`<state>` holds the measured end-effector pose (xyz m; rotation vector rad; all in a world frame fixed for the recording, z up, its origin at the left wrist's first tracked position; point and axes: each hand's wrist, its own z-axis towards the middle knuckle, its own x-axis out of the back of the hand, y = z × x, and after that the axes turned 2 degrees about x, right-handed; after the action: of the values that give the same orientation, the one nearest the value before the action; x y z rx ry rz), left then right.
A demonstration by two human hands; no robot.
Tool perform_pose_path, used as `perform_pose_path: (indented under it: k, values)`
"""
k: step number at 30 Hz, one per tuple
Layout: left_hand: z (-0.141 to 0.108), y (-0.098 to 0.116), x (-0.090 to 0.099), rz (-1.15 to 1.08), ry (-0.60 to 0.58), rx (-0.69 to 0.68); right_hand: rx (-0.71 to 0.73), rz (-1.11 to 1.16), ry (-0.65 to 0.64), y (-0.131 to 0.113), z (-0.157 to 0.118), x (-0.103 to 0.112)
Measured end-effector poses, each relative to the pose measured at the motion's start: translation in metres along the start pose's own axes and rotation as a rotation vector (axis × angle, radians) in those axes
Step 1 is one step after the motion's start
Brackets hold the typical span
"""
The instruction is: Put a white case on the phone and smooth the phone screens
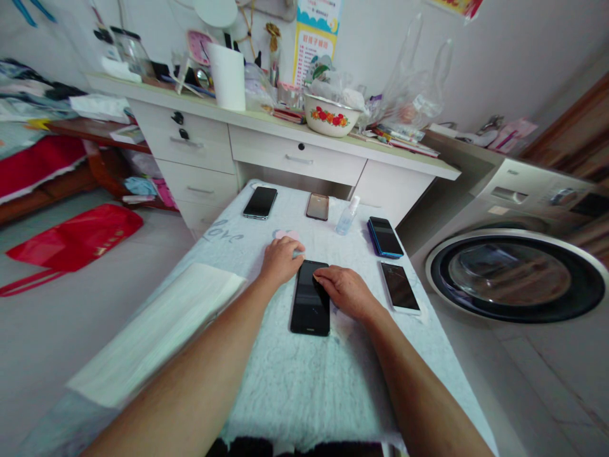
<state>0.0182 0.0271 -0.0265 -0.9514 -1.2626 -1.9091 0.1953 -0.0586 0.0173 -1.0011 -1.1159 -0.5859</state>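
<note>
A black phone (310, 304) lies face up on the cloth-covered table (304, 387). My left hand (282, 259) is by the phone's upper left corner, its fingers closed on a small greyish thing I cannot make out. My right hand (343, 289) rests at the phone's right edge, fingers pressed together with their tips on the screen; whether they hold anything is hidden. Beyond my hands are a phone case (318, 207), a clear spray bottle (347, 217) and another dark phone (260, 202). On the right lie a blue-edged phone (385, 237) and a white-edged phone (400, 287).
Folded white cloth or paper (162, 333) lies along the table's left side. Behind stands a white drawer desk (299, 152) with a flowered bowl (332, 117) and a paper roll (227, 77). A washing machine (537, 190) is at right, a red bag (80, 241) on the floor at left.
</note>
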Motion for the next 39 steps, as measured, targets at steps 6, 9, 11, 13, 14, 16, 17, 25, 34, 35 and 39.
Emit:
perform_pose_path:
  k: [6,9,11,13,14,16,17,25,34,35,39]
  values:
    - [-0.0007,0.0003,0.0002,0.011,0.004,0.002,-0.028,0.038,0.006,0.0015,-0.0006,-0.0012]
    - [-0.0003,-0.0005,-0.0007,0.014,0.008,0.001,-0.053,0.039,-0.008,0.001,-0.0009,-0.0004]
    - [0.0,-0.0008,-0.001,0.012,0.007,0.002,-0.052,0.035,-0.009,0.0003,-0.0009,0.0001]
    - [0.0001,-0.0009,-0.0009,0.006,0.005,0.0,-0.047,0.028,-0.003,-0.0002,-0.0005,0.0003]
    - [0.0001,-0.0009,-0.0008,0.002,0.003,0.0,-0.05,0.021,-0.001,-0.0003,-0.0002,0.0003]
    - [0.0,-0.0008,-0.0007,-0.003,0.001,0.002,-0.068,0.003,-0.003,0.0,0.0007,-0.0001]
    - [-0.0001,-0.0008,-0.0007,-0.005,0.001,0.003,-0.08,-0.007,-0.005,0.0005,0.001,-0.0005]
    - [0.0003,-0.0023,-0.0031,0.003,0.01,0.0,-0.135,-0.025,0.009,0.0032,0.0007,-0.0024]
    - [0.0004,-0.0019,-0.0022,0.004,0.008,-0.004,-0.203,-0.083,-0.001,-0.0015,0.001,-0.0006]
    - [0.0003,-0.0015,-0.0017,0.004,0.008,-0.005,-0.195,-0.077,0.004,-0.0012,0.001,-0.0008]
    - [-0.0003,-0.0001,-0.0004,-0.002,0.009,-0.001,-0.173,-0.051,0.015,0.0001,0.001,-0.0011]
